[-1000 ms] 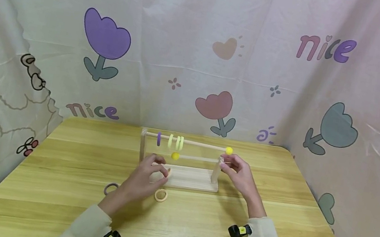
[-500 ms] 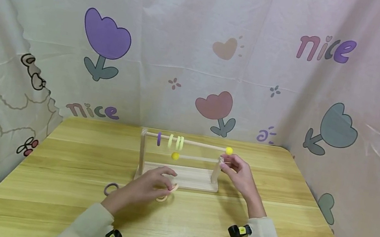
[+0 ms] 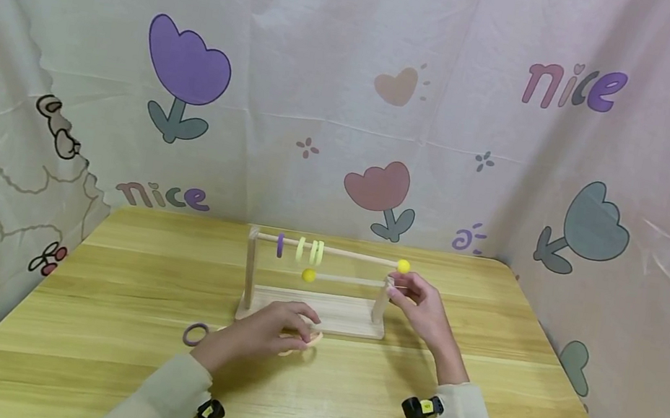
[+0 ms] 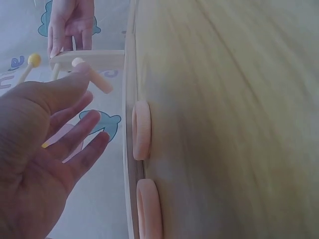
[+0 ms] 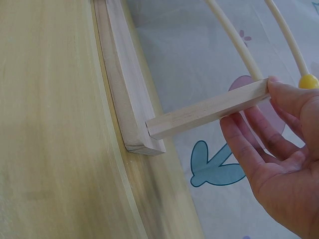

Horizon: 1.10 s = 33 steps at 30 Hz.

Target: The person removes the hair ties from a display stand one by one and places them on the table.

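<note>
- A pale ring is pinched by the left grip, between thumb and forefinger; it is held off the desk, near the front edge of the stand's base.
- The remaining left fingers are spread away from the ring.
- The right grip is clamped on the short post, with the thumb placed at its top end and the fingers against its side.
- Two more pale rings are laid flat on the desk along the base, mostly hidden by the left grip in the head view.
- A mauve ring is seen farther left on the desk.
- On the upper rod, carried by the tall post and tipped with a yellow ball, a violet ring and three yellow-green rings are threaded.
- The lower rod is joined to the short post and tipped with another yellow ball.
- Behind the desk, a printed cloth is hung.
</note>
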Each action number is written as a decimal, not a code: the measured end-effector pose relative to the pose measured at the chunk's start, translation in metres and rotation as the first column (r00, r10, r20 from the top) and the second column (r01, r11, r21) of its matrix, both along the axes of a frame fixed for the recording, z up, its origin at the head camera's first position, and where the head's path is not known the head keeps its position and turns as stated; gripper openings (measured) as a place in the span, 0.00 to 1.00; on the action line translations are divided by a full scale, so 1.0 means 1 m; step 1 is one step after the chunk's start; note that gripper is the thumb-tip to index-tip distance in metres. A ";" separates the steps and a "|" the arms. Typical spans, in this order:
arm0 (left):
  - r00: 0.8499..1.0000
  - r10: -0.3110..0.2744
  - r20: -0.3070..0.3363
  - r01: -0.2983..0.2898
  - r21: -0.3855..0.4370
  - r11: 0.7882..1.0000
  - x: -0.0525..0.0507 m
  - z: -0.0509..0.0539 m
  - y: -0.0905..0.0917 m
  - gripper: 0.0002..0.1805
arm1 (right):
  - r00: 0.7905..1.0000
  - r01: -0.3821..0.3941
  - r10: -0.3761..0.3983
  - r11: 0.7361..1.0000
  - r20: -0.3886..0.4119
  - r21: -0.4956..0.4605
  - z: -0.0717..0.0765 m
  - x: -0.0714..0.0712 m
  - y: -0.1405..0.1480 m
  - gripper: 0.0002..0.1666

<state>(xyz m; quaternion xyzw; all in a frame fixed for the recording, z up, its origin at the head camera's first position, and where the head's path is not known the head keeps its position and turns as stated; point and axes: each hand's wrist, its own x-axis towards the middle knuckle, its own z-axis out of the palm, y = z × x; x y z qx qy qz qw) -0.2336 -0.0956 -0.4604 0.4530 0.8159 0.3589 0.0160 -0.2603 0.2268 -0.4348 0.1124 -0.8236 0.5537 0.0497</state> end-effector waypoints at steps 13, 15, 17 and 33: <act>0.999 0.034 -0.015 -0.036 -0.129 0.991 -0.003 -0.002 0.008 0.02 | 1.000 -0.015 0.015 0.999 -0.018 -0.031 -0.002 -0.002 0.000 0.20; 0.999 0.028 -0.022 -0.031 -0.138 0.990 -0.004 -0.003 0.009 0.03 | 1.000 -0.016 0.015 0.999 -0.022 -0.032 -0.002 -0.002 0.000 0.20; 0.999 0.023 -0.034 -0.028 -0.148 0.989 -0.005 -0.005 0.010 0.04 | 1.000 -0.015 0.014 0.999 -0.024 -0.032 -0.002 -0.002 -0.001 0.20; 0.995 0.024 -0.098 -0.044 -0.210 0.977 -0.002 -0.005 0.011 0.03 | 0.999 -0.017 0.017 1.000 -0.028 -0.017 -0.003 -0.002 0.000 0.20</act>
